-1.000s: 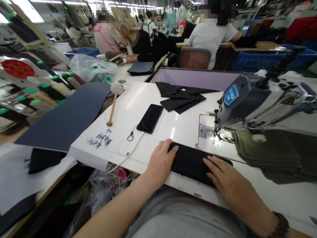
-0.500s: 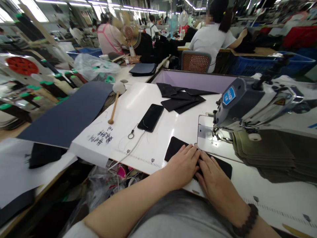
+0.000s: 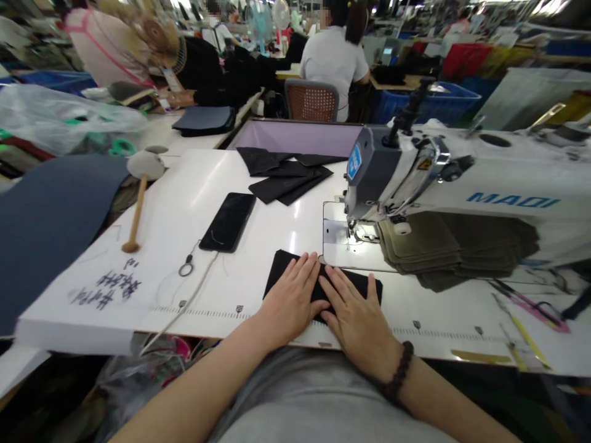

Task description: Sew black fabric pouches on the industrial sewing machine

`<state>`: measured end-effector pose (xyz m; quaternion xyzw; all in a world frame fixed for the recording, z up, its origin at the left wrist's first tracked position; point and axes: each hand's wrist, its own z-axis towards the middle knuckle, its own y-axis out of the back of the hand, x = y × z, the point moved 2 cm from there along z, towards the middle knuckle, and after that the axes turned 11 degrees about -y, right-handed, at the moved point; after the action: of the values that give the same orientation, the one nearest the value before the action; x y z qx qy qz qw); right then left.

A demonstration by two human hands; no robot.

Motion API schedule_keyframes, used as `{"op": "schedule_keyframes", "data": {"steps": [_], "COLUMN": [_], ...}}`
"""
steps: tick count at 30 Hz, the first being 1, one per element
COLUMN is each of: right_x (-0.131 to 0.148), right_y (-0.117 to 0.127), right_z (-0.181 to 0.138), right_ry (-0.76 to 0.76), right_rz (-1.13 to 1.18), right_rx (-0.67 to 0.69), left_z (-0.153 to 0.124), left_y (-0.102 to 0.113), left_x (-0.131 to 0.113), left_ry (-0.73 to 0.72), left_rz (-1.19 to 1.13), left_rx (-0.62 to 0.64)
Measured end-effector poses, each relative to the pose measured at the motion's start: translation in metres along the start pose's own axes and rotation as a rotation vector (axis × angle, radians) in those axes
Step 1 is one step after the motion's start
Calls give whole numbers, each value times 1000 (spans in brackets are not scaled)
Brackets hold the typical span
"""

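A folded black fabric piece [image 3: 277, 271] lies on the white table in front of the sewing machine [image 3: 415, 178]. My left hand [image 3: 295, 298] rests flat on its left part, fingers stretched forward. On its right part lies my right hand [image 3: 357, 320], palm down with the fingers spread. Both thumbs nearly meet at the middle, and the hands hide much of the cloth. The machine's presser foot [image 3: 362, 232] is beyond my right hand, apart from the fabric.
Black fabric pieces [image 3: 286, 178] lie behind. A phone [image 3: 228, 221] with a cable and a mallet [image 3: 136, 212] are at left. Olive fabric pieces [image 3: 443, 246] are stacked under the machine arm; pink-handled scissors [image 3: 535, 307] lie right. A co-worker [image 3: 335, 58] sits beyond.
The view has turned to the right, so the table things appear further left. My right hand's fingers are spread wider on the black fabric; both hands stay on it.
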<state>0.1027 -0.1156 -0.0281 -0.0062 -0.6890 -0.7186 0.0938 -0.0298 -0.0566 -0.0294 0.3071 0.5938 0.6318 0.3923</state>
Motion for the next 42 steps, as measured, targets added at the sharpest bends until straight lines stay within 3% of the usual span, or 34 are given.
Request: {"op": "schedule_keyframes", "data": {"steps": [8, 11, 14, 16, 20, 23, 27, 32, 34, 39, 42], "right_x": [-1, 0, -1, -5, -24, -43, -65, -84, -91, -105, -106], "right_y": [2, 2, 4, 7, 17, 24, 34, 46, 45, 33, 30], "right_z": [-1, -1, -1, -1, 0, 6, 23, 52, 61, 65, 62], "right_ry": [-12, -10, -22, -39, -48, 63, 252, 426, 443, 359, 362], "right_rz": [57, 85, 115, 160, 283, 307, 335, 373, 362, 301, 257], "right_rx": [-9, -12, -24, -59, -132, -97, 52, 248, 231, 39, 8], "left_z": [-30, -35, -35, -32, -11, 16, 55, 87, 92, 102, 107], "left_y": [2, 8, 12, 14, 18, 19, 18, 17, 17, 19, 19], "left_x": [38, 28, 11, 7, 22, 42, 57, 51, 48, 47, 48], "left_ry": [139, 90, -75, -79, 39, 54, -53, -211, -194, -190, -197], "left_rz": [151, 148, 50, 13, 22, 54, 75, 15, 21, 54, 25], "left_rx": [-62, -129, -120, -106, -91, -59, -34, 14, 0, -12, 0]}}
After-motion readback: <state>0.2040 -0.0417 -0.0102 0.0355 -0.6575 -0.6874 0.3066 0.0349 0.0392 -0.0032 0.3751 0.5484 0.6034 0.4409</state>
